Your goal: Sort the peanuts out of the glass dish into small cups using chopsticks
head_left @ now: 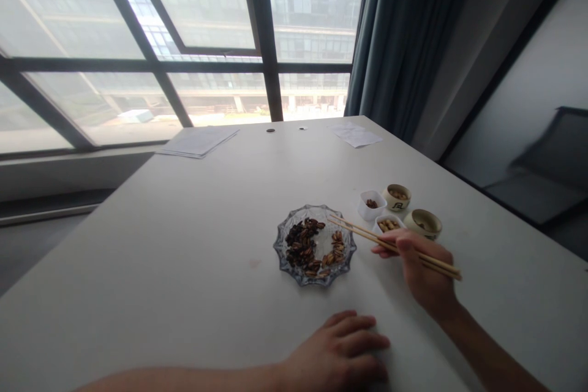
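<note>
My right hand (420,269) grips a pair of wooden chopsticks (367,234), their tips over the right rim of a scalloped glass plate (316,280). Nothing shows between the tips. On the plate lie a dark heap of dried pieces (301,248) at left and lighter brown, nut-like pieces (337,248) at right. My left hand (342,349) rests on the table in front of the plate, fingers stretched out, holding nothing. Just beyond my right hand is a white cup with tan pieces (388,224), partly hidden by it.
Another white cup (371,211) holds a few brown pieces. Two round beige bowls (395,203) stand beside the cups, the nearer bowl (425,231) behind my right hand. Papers (199,142) and a crumpled sheet (356,135) lie at the white table's (184,269) far end.
</note>
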A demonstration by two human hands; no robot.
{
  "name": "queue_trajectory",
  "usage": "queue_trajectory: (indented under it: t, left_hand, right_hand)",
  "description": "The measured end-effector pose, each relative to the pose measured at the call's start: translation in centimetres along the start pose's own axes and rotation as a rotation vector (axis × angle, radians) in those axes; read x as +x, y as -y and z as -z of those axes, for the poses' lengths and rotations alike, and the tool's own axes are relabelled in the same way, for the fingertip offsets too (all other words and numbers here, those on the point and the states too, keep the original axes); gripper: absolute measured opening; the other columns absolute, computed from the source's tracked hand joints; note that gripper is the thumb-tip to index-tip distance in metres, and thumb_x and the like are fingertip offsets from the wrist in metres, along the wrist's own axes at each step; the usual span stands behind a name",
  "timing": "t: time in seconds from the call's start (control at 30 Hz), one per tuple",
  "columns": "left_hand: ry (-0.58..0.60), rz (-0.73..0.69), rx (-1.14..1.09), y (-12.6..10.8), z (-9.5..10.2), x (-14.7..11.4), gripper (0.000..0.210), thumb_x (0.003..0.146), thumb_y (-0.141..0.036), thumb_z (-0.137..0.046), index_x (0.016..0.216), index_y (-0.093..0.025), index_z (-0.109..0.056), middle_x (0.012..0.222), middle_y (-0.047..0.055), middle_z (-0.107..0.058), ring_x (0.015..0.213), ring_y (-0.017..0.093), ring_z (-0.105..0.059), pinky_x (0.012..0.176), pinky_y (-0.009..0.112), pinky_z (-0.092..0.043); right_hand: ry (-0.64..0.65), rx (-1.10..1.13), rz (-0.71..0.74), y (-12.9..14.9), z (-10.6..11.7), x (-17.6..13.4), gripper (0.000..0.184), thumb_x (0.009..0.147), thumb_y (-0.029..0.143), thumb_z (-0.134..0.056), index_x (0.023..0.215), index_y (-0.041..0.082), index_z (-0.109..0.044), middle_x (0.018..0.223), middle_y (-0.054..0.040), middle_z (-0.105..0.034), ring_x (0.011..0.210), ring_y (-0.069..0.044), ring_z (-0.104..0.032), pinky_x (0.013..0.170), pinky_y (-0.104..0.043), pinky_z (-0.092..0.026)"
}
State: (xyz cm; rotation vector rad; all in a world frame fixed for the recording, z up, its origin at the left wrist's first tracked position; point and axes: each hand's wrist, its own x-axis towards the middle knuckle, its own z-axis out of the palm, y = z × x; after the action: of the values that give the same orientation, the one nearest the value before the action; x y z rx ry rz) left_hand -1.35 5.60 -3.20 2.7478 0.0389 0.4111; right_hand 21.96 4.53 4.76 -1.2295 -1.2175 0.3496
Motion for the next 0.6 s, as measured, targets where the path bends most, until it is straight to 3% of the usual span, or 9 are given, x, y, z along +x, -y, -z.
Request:
queue_trajectory:
  t: [0.1,0.2,0.6]
  left_hand:
    - [-0.016,-0.005,0.002,0.0,0.0,0.0,0.022,0.111,-0.041,-0.056,0.124,-0.026,-0.067,0.153,-0.003,-0.062,0.151,0.022,-0.048,0.130,0.037,-0.031]
    - [0.002,-0.006,0.012,0.0,0.0,0.1,0.023,0.110,-0.042,-0.058,0.124,-0.026,-0.067,0.153,-0.002,-0.062,0.151,0.023,-0.048,0.129,0.038,-0.031]
    - [0.008,-0.003,-0.011,0.0,0.2,0.0,0.022,0.111,-0.041,-0.057,0.124,-0.026,-0.067,0.154,-0.001,-0.062,0.152,0.023,-0.046,0.131,0.038,-0.029]
  right_hand:
    - [0.156,-0.003,0.056,-0.6,-0.6,-0.4,0.029,0.105,0.040,-0.061,0.094,0.022,-0.081,0.081,-0.0055,-0.082,0.068,-0.021,-0.079,0.065,-0.031,-0.065]
    - [0.223,-0.009,0.069,-1.3,-0.8,-0.5,0.025,0.105,0.036,-0.062,0.098,0.022,-0.082,0.086,-0.0059,-0.083,0.072,-0.020,-0.079,0.066,-0.030,-0.065]
    - [0.167,-0.022,0.068,-1.3,-1.1,-0.6,0.025,0.104,0.032,-0.064,0.092,0.022,-0.084,0.083,-0.0053,-0.084,0.070,-0.020,-0.080,0.066,-0.028,-0.066]
